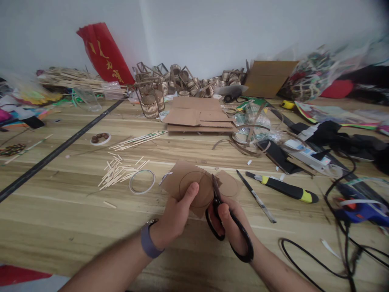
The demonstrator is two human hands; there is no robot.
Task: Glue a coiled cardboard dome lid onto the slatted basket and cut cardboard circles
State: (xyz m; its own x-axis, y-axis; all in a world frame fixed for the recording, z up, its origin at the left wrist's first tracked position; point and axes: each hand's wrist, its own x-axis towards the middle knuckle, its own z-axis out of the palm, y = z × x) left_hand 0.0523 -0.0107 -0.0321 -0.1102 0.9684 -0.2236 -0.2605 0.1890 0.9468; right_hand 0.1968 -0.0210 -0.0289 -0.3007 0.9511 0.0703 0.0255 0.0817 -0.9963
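My left hand (178, 215) pinches a piece of brown cardboard (185, 182) with a circle drawn on it, thumb on top. My right hand (232, 223) grips black-handled scissors (217, 202), fingers through the loops, and the blades bite into the cardboard's right edge along the circle. A cut cardboard disc (229, 184) lies on the wooden floor (91, 227) just right of the blades. A purple band with a watch sits on my left wrist.
A tape ring (142, 181) and scattered wooden sticks (117, 170) lie to the left. A yellow-black utility knife (282, 188), a thin blade, a blue glue gun (361, 211) and black cables lie right. Stacked cardboard sheets (199, 115) and woven cylinders (152, 103) sit behind.
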